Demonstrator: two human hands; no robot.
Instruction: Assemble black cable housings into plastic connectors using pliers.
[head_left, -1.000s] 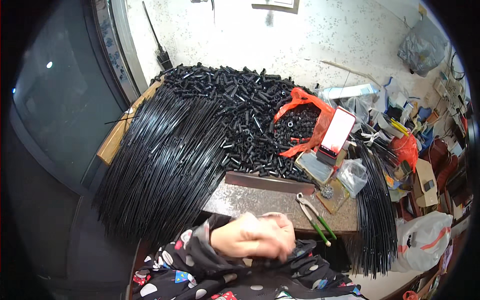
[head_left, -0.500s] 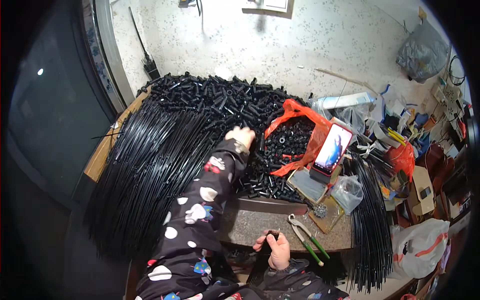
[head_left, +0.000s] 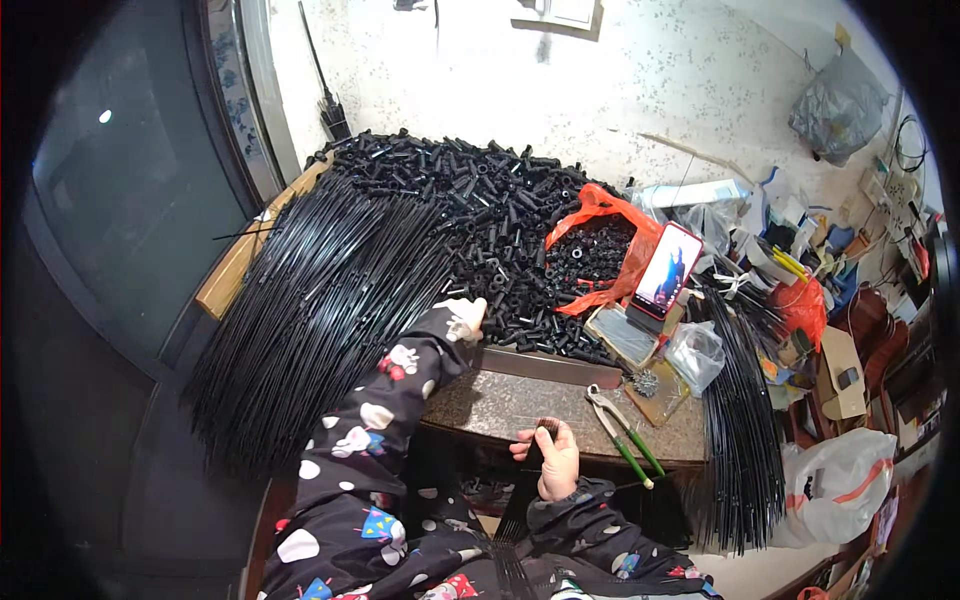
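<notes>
Head view. My right hand [head_left: 556, 466], lower centre of the frame, grips thin rods [head_left: 546, 426] between thumb and fingers. My left hand [head_left: 464, 314], at centre, is at the near edge of the black parts [head_left: 440, 180]; its fingers are hidden, so I cannot tell its grip. Status: a large bundle [head_left: 320, 300] lies at left, a smaller bundle [head_left: 742, 430] at right; whether either is finished cannot be told. With the parts heaped loose, I judge much is left.
</notes>
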